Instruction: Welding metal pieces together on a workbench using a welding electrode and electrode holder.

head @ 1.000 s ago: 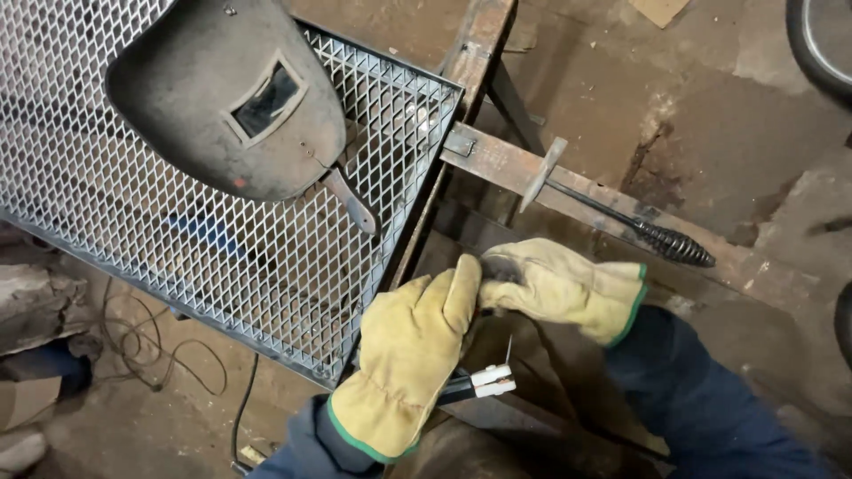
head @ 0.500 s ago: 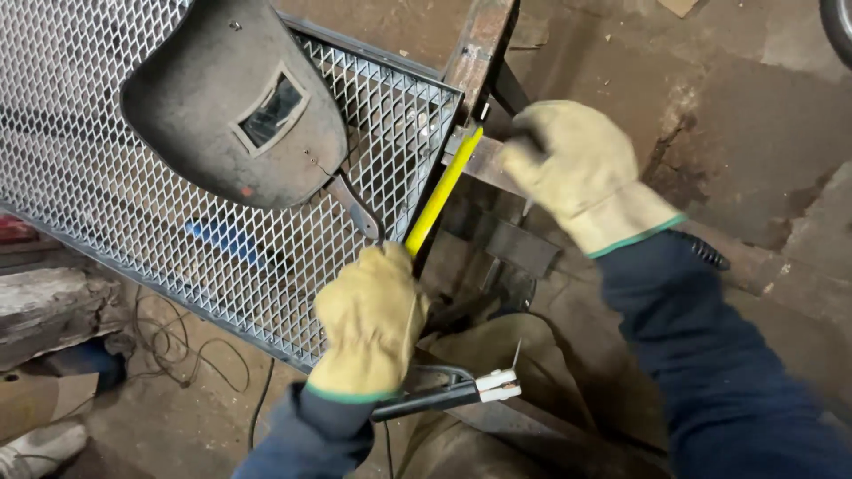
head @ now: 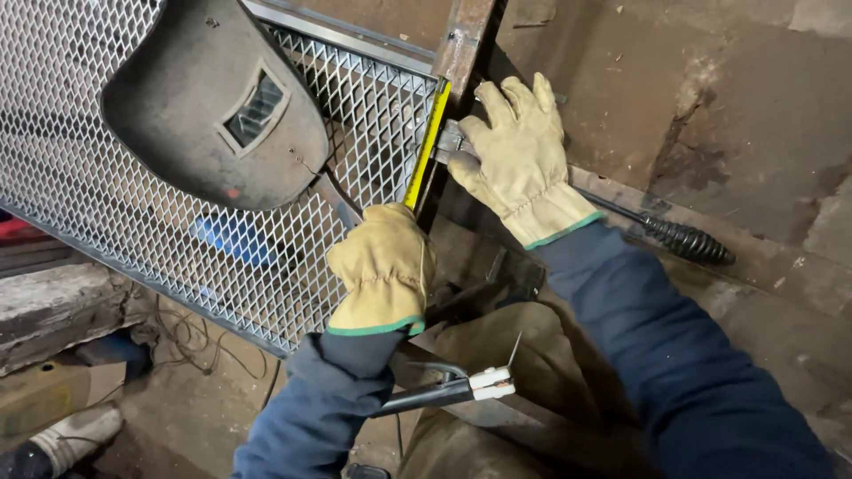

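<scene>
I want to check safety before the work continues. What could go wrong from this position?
1. The electrode holder is tucked under the left arm, its bare tip near the clothing; it could touch the metal frame.
2. The welding mask lies loose on the tilted mesh panel and might slide off.
3. The yellow tape could slip.

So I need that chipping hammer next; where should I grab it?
Take the chipping hammer by its black coiled handle, from above on the right; it lies flat on the beam with that end free, the head hidden under the right hand.

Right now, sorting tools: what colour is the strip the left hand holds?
Yellow: the strip in the left hand, head view.
</scene>
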